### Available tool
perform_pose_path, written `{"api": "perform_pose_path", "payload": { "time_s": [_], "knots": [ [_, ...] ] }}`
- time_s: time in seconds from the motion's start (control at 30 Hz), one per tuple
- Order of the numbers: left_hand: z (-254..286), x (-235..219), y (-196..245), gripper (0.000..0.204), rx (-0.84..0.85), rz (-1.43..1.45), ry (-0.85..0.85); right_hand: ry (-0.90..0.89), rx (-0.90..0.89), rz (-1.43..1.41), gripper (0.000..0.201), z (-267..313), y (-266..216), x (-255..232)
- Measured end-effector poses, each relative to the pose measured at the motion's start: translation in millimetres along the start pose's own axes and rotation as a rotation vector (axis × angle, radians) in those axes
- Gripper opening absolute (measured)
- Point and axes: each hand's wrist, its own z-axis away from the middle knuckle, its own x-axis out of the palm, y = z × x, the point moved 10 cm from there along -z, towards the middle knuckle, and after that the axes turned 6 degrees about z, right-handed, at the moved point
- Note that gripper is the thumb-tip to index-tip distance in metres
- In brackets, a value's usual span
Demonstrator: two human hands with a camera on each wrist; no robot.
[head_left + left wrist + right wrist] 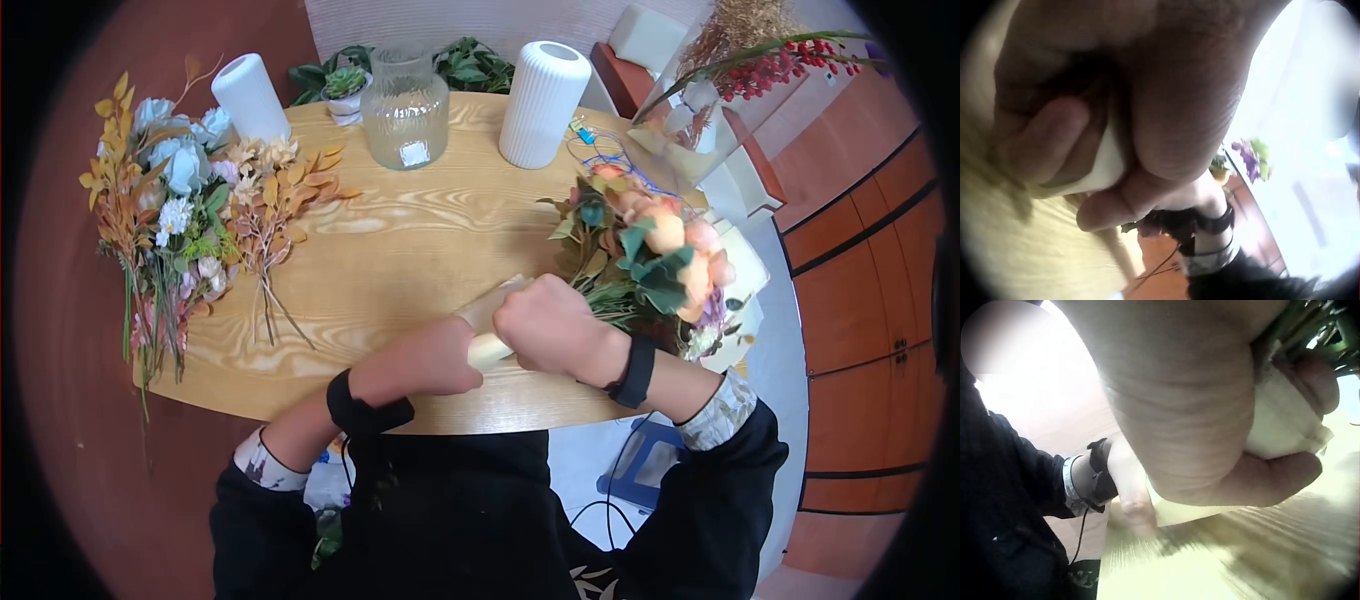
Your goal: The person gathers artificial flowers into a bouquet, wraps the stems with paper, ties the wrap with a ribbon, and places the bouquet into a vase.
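Observation:
Near the table's front edge both hands grip a cream paper wrap (487, 350) around the stems of a bouquet of peach and orange flowers (665, 240). The right hand (545, 322) is closed round the wrap just below the green stems; in the right wrist view its fingers curl over the pale paper (1279, 415). To its left, the left hand (430, 358) holds the lower end of the wrap, and in the left wrist view thumb and fingers pinch the pale paper (1107, 159). The blossoms point right, over the table's right side.
Loose flowers and leafy stems (180, 220) lie on the table's left. Along the back stand a white vase (252, 98), a clear glass vase (405, 115) and a ribbed white vase (542, 105). Blue cord (612, 160) lies beside a clear holder with red berries (775, 75).

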Motion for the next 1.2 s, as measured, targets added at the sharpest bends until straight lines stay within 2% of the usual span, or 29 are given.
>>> {"api": "perform_pose_path", "payload": {
  "time_s": [0.03, 0.07, 0.1, 0.17, 0.2, 0.23, 0.27, 0.3, 0.4, 0.43, 0.5, 0.57, 0.6, 0.67, 0.77, 0.8, 0.87, 0.9, 0.97, 1.03, 1.07, 1.13, 1.2],
  "knots": [
    [5.2, -14.7, 15.5, 0.023, 0.115, -0.051, 0.197, 0.007, 0.009, 0.003, 0.005, -2.4, 0.3, -2.6],
    [13.7, -29.2, 31.0, 0.025, 0.229, -0.099, 0.393, -0.071, 0.046, -0.006, 0.007, -5.1, 2.8, 2.7],
    [10.2, -26.0, 33.9, 0.025, 0.231, -0.106, 0.39, -0.15, 0.08, -0.017, 0.008, -5.7, 5.8, 7.9],
    [6.0, -28.0, 42.2, 0.022, 0.292, -0.218, 0.503, -0.154, 0.071, -0.024, 0.009, -6.9, 9.7, 2.7],
    [1.7, -28.9, 39.8, 0.022, 0.293, -0.218, 0.501, -0.169, 0.059, -0.032, 0.01, -5.5, 9.3, 3.3],
    [-10.0, -24.6, 29.3, 0.024, 0.208, -0.174, 0.408, -0.176, 0.059, -0.034, 0.01, -2.6, 8.9, 7.0],
    [-18.4, -18.9, 19.9, 0.026, 0.124, -0.127, 0.318, -0.058, 0.042, -0.04, 0.009, -1.7, 7.5, 0.9],
    [-19.2, -19.2, 20.5, 0.026, 0.124, -0.12, 0.32, 0.061, 0.023, -0.046, 0.007, -0.2, 5.4, -5.7],
    [-20.6, -25.1, 19.8, 0.03, 0.067, -0.043, 0.315, 0.153, 0.008, 0.065, 0.007, 1.6, 1.4, -5.7],
    [-21.1, -21.1, 20.5, 0.031, 0.074, 0.027, 0.256, 0.162, 0.012, 0.074, 0.007, 2.3, 1.5, -6.2],
    [-20.4, -20.0, 26.6, 0.032, 0.085, 0.093, 0.201, 0.115, 0.033, 0.013, 0.007, 3.0, 4.4, -1.7],
    [-15.5, -16.1, 24.2, 0.029, -0.036, -0.099, 0.167, 0.044, 0.036, 0.012, 0.008, 1.7, 4.1, 3.6],
    [-16.5, -11.7, 18.4, 0.029, -0.042, -0.094, 0.158, -0.028, 0.046, 0.007, 0.008, 2.0, 4.1, 9.6],
    [-13.8, -12.6, 19.5, 0.019, 0.061, -0.22, 0.274, -0.11, 0.053, -0.015, 0.008, 2.9, 1.1, 11.8],
    [-9.0, -6.7, 19.8, 0.019, 0.06, -0.19, 0.241, -0.182, 0.07, -0.03, 0.006, 5.0, -2.5, 13.9],
    [-8.1, -7.4, 17.1, 0.019, 0.06, -0.194, 0.241, -0.168, 0.05, -0.039, 0.005, 5.5, -5.4, 15.5],
    [-9.3, 3.2, 6.1, 0.023, 0.065, -0.1, 0.076, -0.14, 0.037, -0.031, 0.005, 5.9, -6.8, 17.5],
    [-10.6, -0.8, 5.7, 0.023, 0.074, -0.112, 0.081, -0.067, 0.025, -0.039, 0.005, 6.4, -8.7, 13.8],
    [-13.9, 6.7, 1.1, 0.029, 0.054, -0.001, -0.071, 0.02, 0.017, -0.037, 0.004, 5.7, -7.5, 15.0],
    [-18.5, 3.1, -6.3, 0.03, 0.041, 0.043, -0.054, 0.195, 0.025, 0.073, 0.014, 6.2, -2.5, 7.1],
    [-21.6, 1.1, -9.8, 0.031, 0.021, 0.103, -0.044, 0.201, 0.029, 0.082, 0.014, 5.4, 1.4, 8.6],
    [-24.6, 1.9, -10.6, 0.032, 0.014, 0.158, -0.044, 0.336, -0.077, 0.14, 0.014, 8.5, -7.6, -2.1],
    [-20.3, 5.4, -7.3, 0.032, -0.008, 0.225, -0.044, 0.263, -0.056, 0.088, 0.008, 8.1, -6.3, 1.3]
  ]
}}
